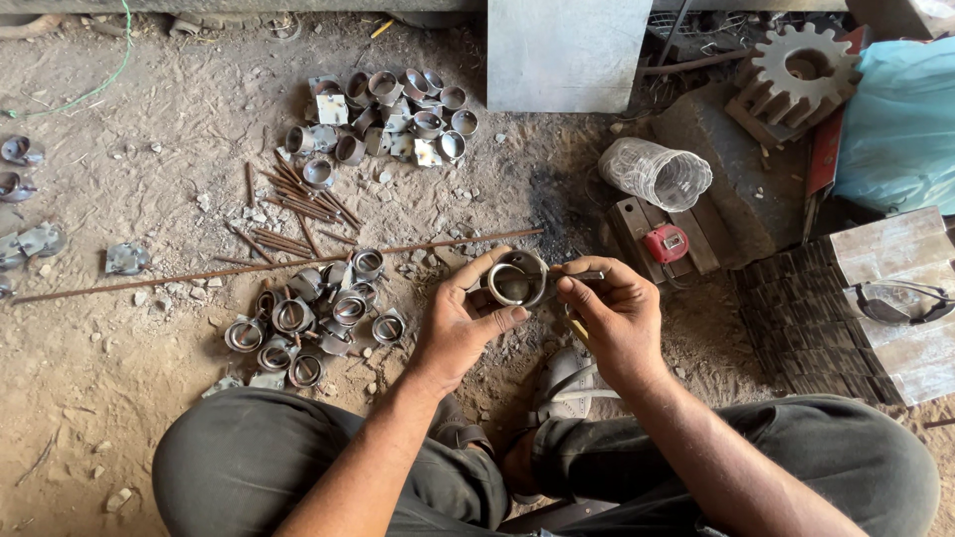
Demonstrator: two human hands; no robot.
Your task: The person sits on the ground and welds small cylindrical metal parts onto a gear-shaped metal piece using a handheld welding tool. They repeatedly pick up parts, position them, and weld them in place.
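Observation:
A short metal ring (516, 279) with a round disc inside it is gripped between the thumb and fingers of my left hand (460, 320). My right hand (615, 313) pinches a thin metal rod (585, 275) against the ring's right side. Both hands hover above my crossed legs and sandalled feet. To their left, a pile of similar ring pieces (313, 320) lies on the dirt floor.
A second heap of rings and plates (393, 119) lies farther off, with short rusty rods (298, 204) and a long thin rod (199, 275) between. Right: wire mesh roll (657, 172), red small device (667, 243), large gear (801, 70), blue bag (900, 124), safety glasses (900, 301).

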